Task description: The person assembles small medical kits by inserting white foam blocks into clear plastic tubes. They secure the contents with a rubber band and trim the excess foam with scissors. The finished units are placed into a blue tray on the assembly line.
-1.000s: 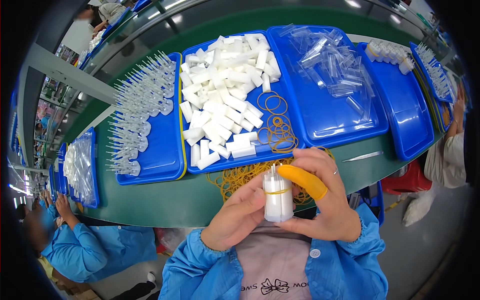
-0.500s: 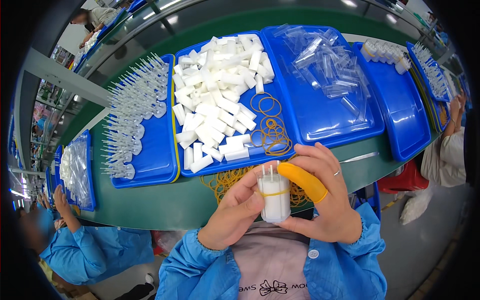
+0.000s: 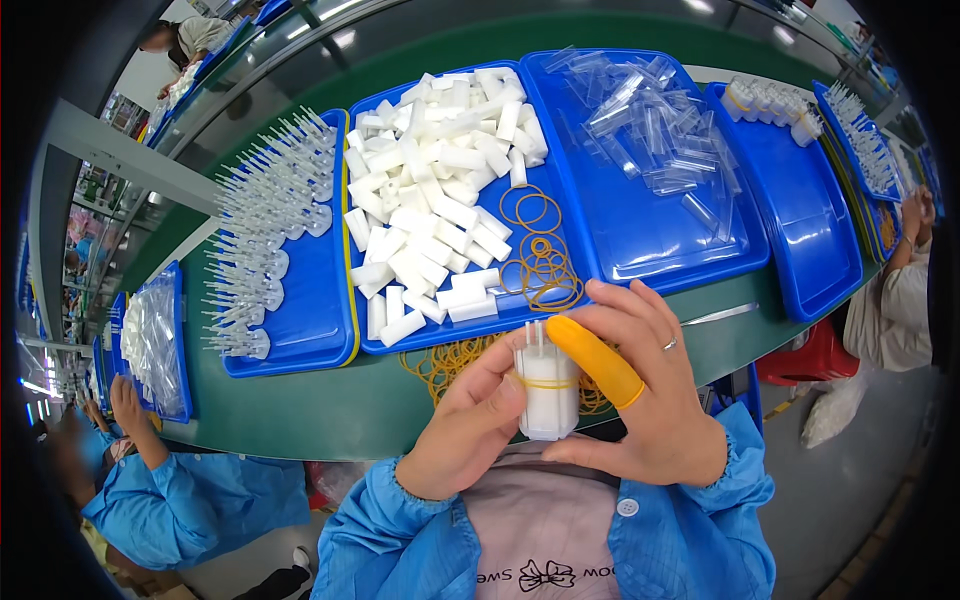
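My left hand [image 3: 462, 428] is closed around one side of a white bundle [image 3: 550, 412], its thumb pressed against the front. The bundle stands roughly upright, with clear plastic about its white body and thin pale pins sticking out on top. A yellow rubber band [image 3: 552, 384] circles its middle. My right hand [image 3: 655, 405] spans the bundle from the other side. Its forefinger, in a yellow finger cot [image 3: 598, 360], reaches the pins, while the thumb lies at the base. Contact under the base is partly hidden.
Loose rubber bands [image 3: 445, 370] lie on the green table [image 3: 330, 412] behind my hands. Blue trays hold pinned white parts [image 3: 265, 225], white blocks [image 3: 430, 190], clear plastic pieces [image 3: 660, 130] and banded bundles [image 3: 770, 100]. Metal tweezers [image 3: 720, 314] lie at right. Co-workers sit both sides.
My right forefinger has shifted slightly left over the pins, and the thumb has slid left and a little down under the base. The bundle has turned slightly in my left hand.
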A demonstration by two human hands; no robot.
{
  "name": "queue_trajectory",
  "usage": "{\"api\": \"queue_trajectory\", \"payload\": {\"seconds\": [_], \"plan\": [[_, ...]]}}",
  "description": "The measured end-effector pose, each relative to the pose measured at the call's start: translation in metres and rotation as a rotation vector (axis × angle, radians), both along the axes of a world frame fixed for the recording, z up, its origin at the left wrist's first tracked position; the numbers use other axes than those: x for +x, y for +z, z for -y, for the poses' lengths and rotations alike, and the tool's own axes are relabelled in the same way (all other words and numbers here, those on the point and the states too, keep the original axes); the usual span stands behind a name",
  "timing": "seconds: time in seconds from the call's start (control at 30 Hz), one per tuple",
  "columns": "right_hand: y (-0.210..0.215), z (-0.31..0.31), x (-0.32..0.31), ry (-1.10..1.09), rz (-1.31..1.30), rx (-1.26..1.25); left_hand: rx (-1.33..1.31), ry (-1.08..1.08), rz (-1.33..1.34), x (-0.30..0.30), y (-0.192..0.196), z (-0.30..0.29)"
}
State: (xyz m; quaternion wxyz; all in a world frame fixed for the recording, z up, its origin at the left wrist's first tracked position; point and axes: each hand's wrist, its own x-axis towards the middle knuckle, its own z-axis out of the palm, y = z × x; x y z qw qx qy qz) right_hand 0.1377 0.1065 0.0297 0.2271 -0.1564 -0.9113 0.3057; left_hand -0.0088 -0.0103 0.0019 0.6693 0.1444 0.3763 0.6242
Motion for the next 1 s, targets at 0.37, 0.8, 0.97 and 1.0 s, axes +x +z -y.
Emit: {"api": "queue_trajectory", "payload": {"seconds": [0.37,0.8,0.97,1.0], "plan": [[-0.009,0.007,-0.004,-0.039,-0.057,0.069,0.108,-0.009,-0.184,0.001,-0.009,0.001],[-0.014,0.006,-0.004,-0.065,-0.034,0.259,0.139,0.038,-0.339,0.005,-0.012,0.0],[-0.007,-0.002,0.001,-0.013,-0.028,0.012,0.084,-0.062,0.068,-0.003,-0.005,0.0],[-0.007,-0.003,0.003,0.006,-0.006,0.031,0.036,-0.062,0.078,-0.003,-0.003,0.0]]}}
